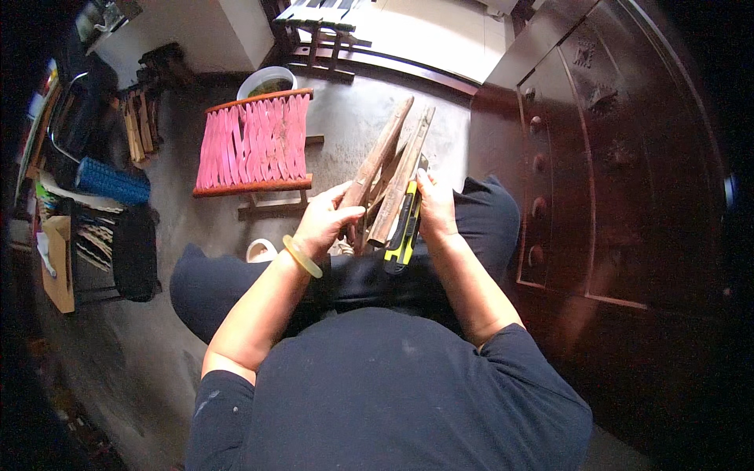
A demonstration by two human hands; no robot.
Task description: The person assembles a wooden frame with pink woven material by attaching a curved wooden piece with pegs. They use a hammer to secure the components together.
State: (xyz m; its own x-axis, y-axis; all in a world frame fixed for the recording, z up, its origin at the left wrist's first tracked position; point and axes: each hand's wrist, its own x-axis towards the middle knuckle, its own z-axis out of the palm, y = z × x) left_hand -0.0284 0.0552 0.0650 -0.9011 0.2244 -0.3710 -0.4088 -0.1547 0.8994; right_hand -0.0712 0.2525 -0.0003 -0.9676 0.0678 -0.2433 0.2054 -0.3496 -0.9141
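Note:
Between my hands, over my lap, is a bare wooden frame (382, 157). Two long bars stretch away from me, with thinner crossing pieces between them, much like a folded stool frame. My left hand (318, 224), with a pale bangle at its wrist, is closed around the near end of the left bar. In my right hand (437, 206) is a yellow and black utility knife (404, 229), its butt end toward me. The knife lies close along the right bar (404, 177); whether they touch, I cannot tell. The blade end is hard to make out.
A folding stool with pink straps (253, 145) stands ahead to the left, a white bucket (268, 81) behind it. Another stool (318, 17) is farther off by the doorway. Dark wooden cabinet panels (581, 165) rise close on my right. A blue roll (114, 180) sits at far left.

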